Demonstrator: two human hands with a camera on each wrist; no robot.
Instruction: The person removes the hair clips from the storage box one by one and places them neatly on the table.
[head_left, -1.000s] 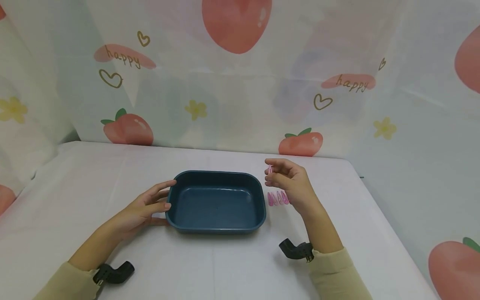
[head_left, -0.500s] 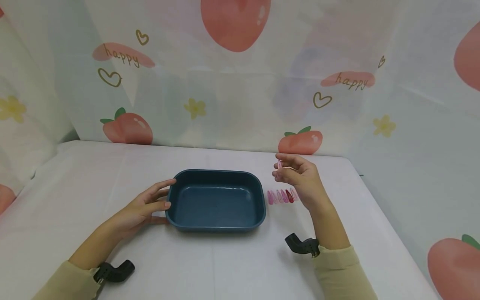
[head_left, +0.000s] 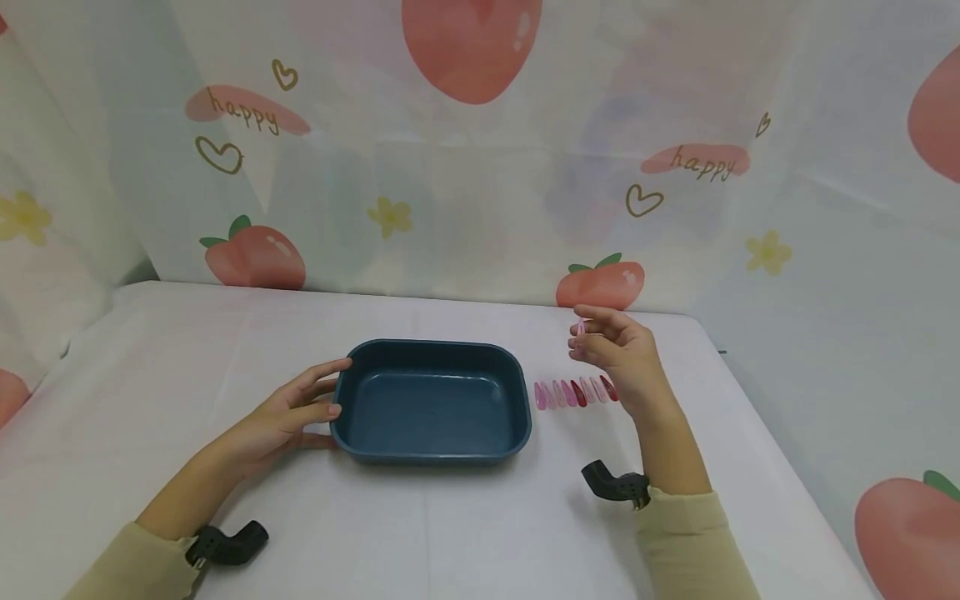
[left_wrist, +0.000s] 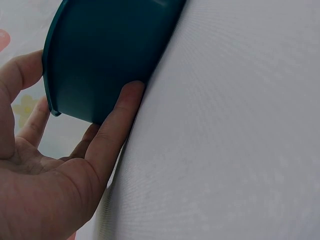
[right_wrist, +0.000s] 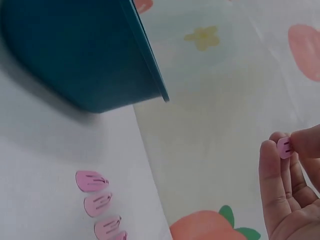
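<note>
A dark teal rectangular tub (head_left: 431, 417) stands on the white-covered table. My left hand (head_left: 281, 421) rests against its left end with extended, spread fingers, some touching the rim and outer wall; the left wrist view also shows this tub wall (left_wrist: 95, 65). My right hand (head_left: 622, 354) is raised beyond the tub's right side, pinching a pink hair clip (right_wrist: 284, 148) between thumb and fingertips. Beneath it, a row of several snap hair clips (head_left: 557, 394), pink and dark red, lies on the cloth beside the tub. The hand partly covers the row's right end.
A printed cloth backdrop (head_left: 480, 208) with peaches, flowers and lettering hangs behind the table (head_left: 427, 533). Black wrist cameras are strapped at the left cuff (head_left: 228, 546) and right cuff (head_left: 615, 483). The table's right edge runs past the right forearm.
My right hand has moved rightward above the row, still pinching the clip, so more clips of the row show, dark red ones among them. The left hand and tub stay in place.
</note>
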